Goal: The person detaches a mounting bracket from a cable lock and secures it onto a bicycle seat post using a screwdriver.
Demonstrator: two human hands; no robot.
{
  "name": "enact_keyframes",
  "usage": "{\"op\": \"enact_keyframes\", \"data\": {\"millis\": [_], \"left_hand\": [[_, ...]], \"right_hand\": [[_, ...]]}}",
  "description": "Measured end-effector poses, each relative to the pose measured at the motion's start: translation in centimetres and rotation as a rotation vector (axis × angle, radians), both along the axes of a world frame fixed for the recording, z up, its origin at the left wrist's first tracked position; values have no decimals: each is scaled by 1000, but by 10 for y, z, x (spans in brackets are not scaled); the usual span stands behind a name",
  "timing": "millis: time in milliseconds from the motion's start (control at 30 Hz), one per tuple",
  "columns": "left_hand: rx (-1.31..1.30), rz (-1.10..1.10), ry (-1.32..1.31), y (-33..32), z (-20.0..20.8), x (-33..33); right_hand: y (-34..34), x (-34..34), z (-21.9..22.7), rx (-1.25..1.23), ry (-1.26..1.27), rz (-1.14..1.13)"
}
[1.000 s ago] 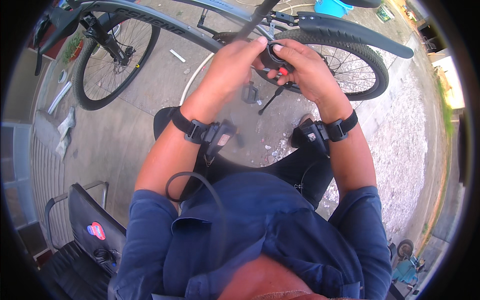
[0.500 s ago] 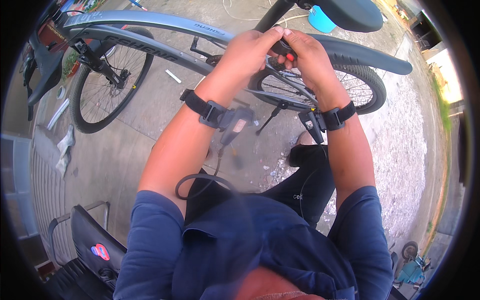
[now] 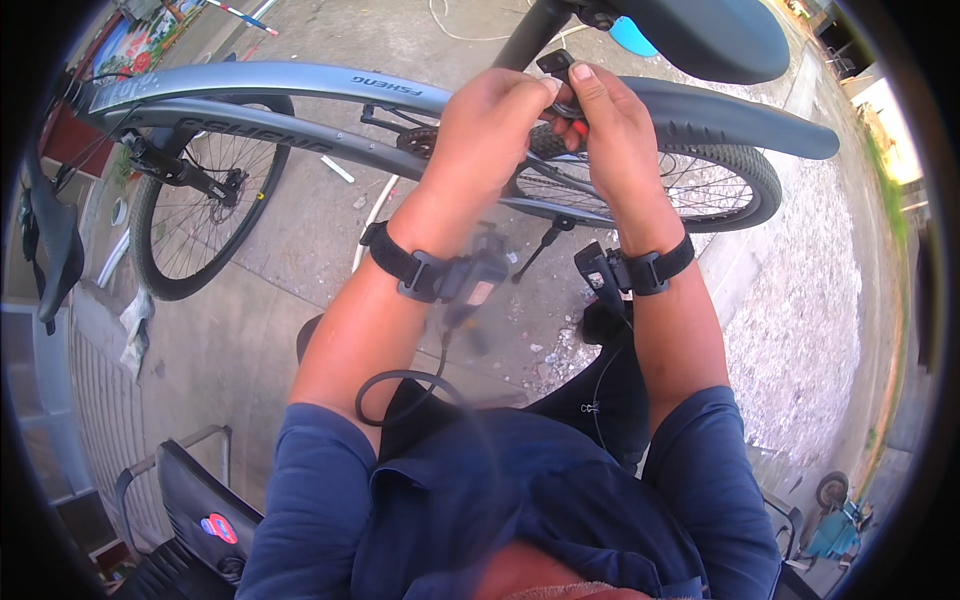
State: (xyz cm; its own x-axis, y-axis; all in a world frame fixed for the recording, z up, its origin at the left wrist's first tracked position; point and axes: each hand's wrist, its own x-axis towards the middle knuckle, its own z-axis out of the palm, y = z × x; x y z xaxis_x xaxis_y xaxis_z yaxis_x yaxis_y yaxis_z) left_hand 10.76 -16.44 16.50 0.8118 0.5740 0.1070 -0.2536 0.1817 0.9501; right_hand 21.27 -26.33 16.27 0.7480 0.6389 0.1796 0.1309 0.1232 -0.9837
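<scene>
Both my hands are together beside the bicycle's seat post [image 3: 533, 36], below the black saddle [image 3: 712, 38]. Between them is a small black part [image 3: 556, 64] with a red piece near its lower end; its exact kind is hard to make out. My right hand [image 3: 615, 125] grips it, thumb on top and fingers curled beneath. My left hand [image 3: 497, 115] is closed, its thumb and fingertips pinching the part's left side. Behind the hands stands the grey bicycle frame [image 3: 270, 84]. A black rear mudguard [image 3: 745, 122] reaches out to the right over the rear wheel [image 3: 768, 190].
The front wheel [image 3: 150, 235] and handlebar grip [image 3: 62, 255] are at the left. A kickstand [image 3: 545, 245] props the bike. A black chair [image 3: 195, 500] stands at lower left. A blue basin [image 3: 635, 38] sits behind the saddle. White debris [image 3: 790, 330] covers ground at right.
My view has shifted, and the bicycle's front end sits lower in it. The black part now sticks up above my fingers, and my thumbs have moved apart.
</scene>
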Motion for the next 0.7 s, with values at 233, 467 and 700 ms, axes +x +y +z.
{"op": "enact_keyframes", "data": {"millis": [233, 467, 700], "left_hand": [[-27, 51, -30, -3, 1, 3], [27, 51, -5, 0, 9, 6], [261, 171, 76, 3, 7, 9]], "right_hand": [[8, 1, 0, 13, 9, -54], [14, 3, 3, 72, 66, -59], [16, 8, 4, 16, 44, -41]]}}
